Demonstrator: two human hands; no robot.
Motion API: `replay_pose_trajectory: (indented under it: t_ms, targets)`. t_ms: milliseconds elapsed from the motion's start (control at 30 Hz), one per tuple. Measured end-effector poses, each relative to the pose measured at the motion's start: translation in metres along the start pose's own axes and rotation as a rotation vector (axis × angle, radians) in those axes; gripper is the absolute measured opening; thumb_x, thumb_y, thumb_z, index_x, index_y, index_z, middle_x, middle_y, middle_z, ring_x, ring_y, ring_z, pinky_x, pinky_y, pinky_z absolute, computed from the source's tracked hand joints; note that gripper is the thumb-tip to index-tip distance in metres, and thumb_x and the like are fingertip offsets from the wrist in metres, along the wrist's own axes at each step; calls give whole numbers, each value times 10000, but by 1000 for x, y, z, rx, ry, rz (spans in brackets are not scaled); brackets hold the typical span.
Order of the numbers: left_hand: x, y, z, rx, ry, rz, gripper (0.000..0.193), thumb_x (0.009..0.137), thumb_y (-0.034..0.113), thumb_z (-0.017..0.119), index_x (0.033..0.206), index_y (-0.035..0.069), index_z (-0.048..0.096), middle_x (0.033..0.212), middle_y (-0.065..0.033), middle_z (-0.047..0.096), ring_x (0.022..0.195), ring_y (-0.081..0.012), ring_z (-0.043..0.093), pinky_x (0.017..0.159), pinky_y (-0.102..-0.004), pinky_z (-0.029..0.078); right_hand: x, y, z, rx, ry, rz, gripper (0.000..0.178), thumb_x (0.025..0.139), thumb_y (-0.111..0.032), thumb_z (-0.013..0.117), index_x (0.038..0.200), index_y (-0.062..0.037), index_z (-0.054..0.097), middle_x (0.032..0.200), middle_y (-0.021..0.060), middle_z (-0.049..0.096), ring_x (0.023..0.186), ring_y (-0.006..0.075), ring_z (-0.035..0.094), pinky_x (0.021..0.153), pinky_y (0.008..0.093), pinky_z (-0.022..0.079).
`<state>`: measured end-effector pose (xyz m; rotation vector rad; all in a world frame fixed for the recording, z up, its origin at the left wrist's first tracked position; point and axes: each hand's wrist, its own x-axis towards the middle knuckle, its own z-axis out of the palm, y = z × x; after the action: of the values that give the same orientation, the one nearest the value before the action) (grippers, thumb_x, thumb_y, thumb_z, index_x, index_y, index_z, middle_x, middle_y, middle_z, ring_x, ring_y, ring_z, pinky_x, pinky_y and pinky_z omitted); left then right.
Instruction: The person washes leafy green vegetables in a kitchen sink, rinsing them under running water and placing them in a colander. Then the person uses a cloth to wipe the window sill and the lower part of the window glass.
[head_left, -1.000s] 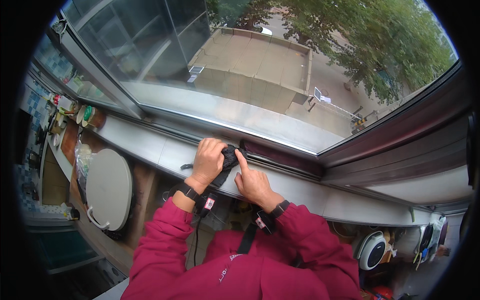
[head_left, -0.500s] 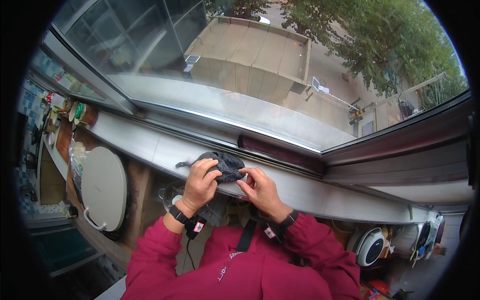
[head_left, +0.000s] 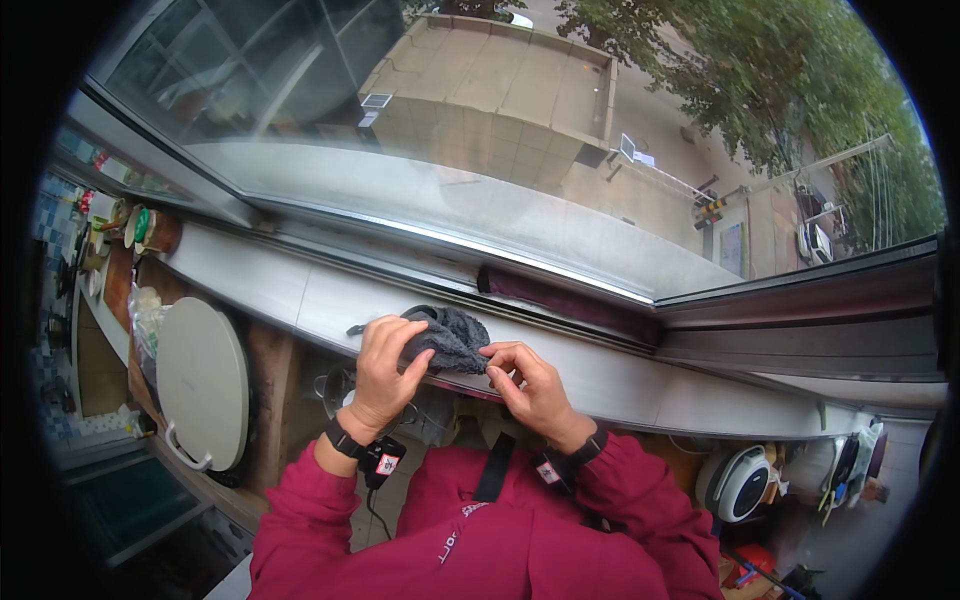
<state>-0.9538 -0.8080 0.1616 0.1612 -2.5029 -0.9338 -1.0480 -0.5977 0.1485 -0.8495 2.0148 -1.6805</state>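
A dark grey fuzzy cloth (head_left: 458, 330) lies bunched on the white windowsill in front of me, a short dark tail sticking out at its left end. My left hand (head_left: 385, 375) holds its left part, with fingers over the top and the thumb against a smoother fold. At the cloth's lower right corner, my right hand (head_left: 535, 395) pinches the edge between thumb and index finger. The left palm and fingertips hide some of the cloth.
The long windowsill (head_left: 610, 380) runs under a large window, with a dark red padded strip (head_left: 565, 305) along the frame. A round cream lid (head_left: 205, 380) stands at the left. Below the sill at the right is a white round appliance (head_left: 740, 488).
My left thumb has moved apart from its fingers, and a smoother fold of the cloth now shows. My right hand has shifted slightly right and nearer, still pinching the edge.
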Motion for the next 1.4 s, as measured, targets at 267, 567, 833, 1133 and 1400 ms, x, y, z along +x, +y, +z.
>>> replay_pose_trajectory:
  t_ms: [267,567,833,1133,1400]
  targets:
    - [8,13,-12,-331,55,-145,298,741,-110,691,1003,31,666,881,-83,581,785,-215,577,741,-290,479,-1,-6,-1,31,121,43,96,918,-8,643,1004,-18,601,829,52,627,629,96,589,545,232,465]
    - [8,18,-13,-229,135,303,310,682,-165,680,919,35,675,888,-86,549,826,-269,618,740,-355,532,0,-14,-16,-387,187,-400,294,776,76,715,1025,-59,637,877,82,647,698,239,647,608,321,521]
    - [-9,24,-19,-266,105,325,337,690,-187,681,904,64,609,910,-83,499,867,-299,645,773,-406,563,-9,-4,-8,-385,163,-312,339,734,1,770,1040,-79,648,974,86,606,818,261,631,691,354,531]
    - [-27,24,-33,-254,7,480,384,654,-180,645,931,74,566,964,-89,444,894,-327,645,766,-440,576,-7,4,-9,-403,150,-319,328,701,59,713,995,-66,639,1039,89,620,907,274,625,753,383,529]
    - [-21,33,-32,-171,174,20,244,748,-158,614,887,41,641,898,-80,502,821,-210,581,728,-285,482,-14,-19,-12,-204,169,-285,334,733,84,681,1024,-45,583,901,100,659,800,272,641,727,353,517]
